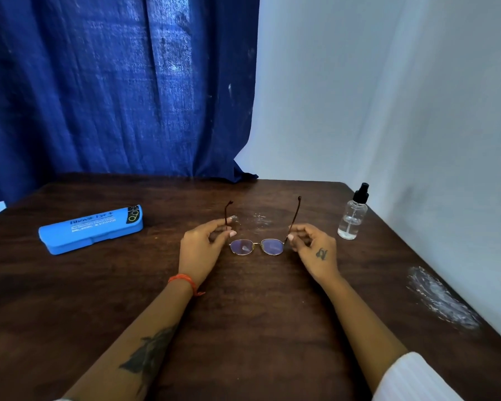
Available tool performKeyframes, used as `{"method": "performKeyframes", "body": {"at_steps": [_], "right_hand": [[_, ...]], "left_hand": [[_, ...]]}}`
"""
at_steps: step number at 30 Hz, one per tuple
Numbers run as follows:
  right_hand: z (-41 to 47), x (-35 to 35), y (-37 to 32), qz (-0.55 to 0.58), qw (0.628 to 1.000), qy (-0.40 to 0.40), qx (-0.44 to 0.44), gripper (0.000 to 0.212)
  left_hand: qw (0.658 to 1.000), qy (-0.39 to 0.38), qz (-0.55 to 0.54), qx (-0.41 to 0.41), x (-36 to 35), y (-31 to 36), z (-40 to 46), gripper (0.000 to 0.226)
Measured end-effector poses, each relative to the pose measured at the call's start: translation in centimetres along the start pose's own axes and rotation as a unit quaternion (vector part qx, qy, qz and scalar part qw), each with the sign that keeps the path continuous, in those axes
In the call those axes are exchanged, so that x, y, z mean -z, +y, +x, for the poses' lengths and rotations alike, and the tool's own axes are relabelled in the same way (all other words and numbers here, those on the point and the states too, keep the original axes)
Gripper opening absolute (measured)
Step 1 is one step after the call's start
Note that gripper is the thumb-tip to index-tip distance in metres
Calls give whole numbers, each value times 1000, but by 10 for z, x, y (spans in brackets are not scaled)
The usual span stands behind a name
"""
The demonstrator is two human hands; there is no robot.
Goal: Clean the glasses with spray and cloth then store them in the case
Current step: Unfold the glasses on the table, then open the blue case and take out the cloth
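Observation:
Thin metal-rimmed glasses (256,246) with bluish lenses sit at the middle of the dark wooden table (243,328), their two temple arms unfolded and pointing away from me. My left hand (203,250) pinches the left temple near its hinge. My right hand (315,250) pinches the right temple the same way. A closed blue glasses case (91,229) lies at the left of the table. A small clear spray bottle (353,217) with a black pump top stands upright at the right. No cloth is in view.
A crumpled piece of clear plastic wrap (440,296) lies near the table's right edge. A dark blue curtain (113,82) hangs behind the table on the left and a white backdrop (388,96) on the right.

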State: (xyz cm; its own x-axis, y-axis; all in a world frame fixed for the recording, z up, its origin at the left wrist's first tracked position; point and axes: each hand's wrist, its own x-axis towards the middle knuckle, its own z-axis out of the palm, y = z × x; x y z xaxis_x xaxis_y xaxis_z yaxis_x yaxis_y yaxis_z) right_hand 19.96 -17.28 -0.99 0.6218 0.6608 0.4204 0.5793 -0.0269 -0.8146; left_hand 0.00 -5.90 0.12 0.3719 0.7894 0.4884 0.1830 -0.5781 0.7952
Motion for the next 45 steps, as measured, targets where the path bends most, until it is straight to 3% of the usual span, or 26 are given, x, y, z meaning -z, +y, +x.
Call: {"method": "performKeyframes", "body": {"at_steps": [5,11,16,20,24,29,32,36,41,45], "right_hand": [[-37,12,-22,-109,992,30,60,10],[-79,-23,-71,-94,968,-109,204,26],[-70,-72,-126,-85,939,-157,293,30],[-49,-122,-164,-119,911,-174,354,33],[-30,-181,-178,-133,888,-168,407,35],[-3,-244,-178,-229,845,-251,413,65],[10,-270,-178,-329,804,-300,395,82],[17,-286,-178,-357,784,-369,350,82],[16,-283,-178,-326,793,-360,367,68],[13,-257,-175,-279,822,-333,369,67]], "left_hand": [[999,-23,44,-21,21,-1,-18,45],[979,-40,186,-73,79,-20,-35,45],[949,18,299,-100,137,-48,-34,41],[929,82,355,-73,181,-75,-27,55],[927,159,332,75,206,-86,-18,82],[928,141,270,215,213,-99,-11,114],[924,132,280,225,214,-108,-10,114],[920,118,295,231,214,-110,-7,107],[928,105,295,202,214,-112,-7,89],[970,135,132,152,210,-103,-8,84]]}}
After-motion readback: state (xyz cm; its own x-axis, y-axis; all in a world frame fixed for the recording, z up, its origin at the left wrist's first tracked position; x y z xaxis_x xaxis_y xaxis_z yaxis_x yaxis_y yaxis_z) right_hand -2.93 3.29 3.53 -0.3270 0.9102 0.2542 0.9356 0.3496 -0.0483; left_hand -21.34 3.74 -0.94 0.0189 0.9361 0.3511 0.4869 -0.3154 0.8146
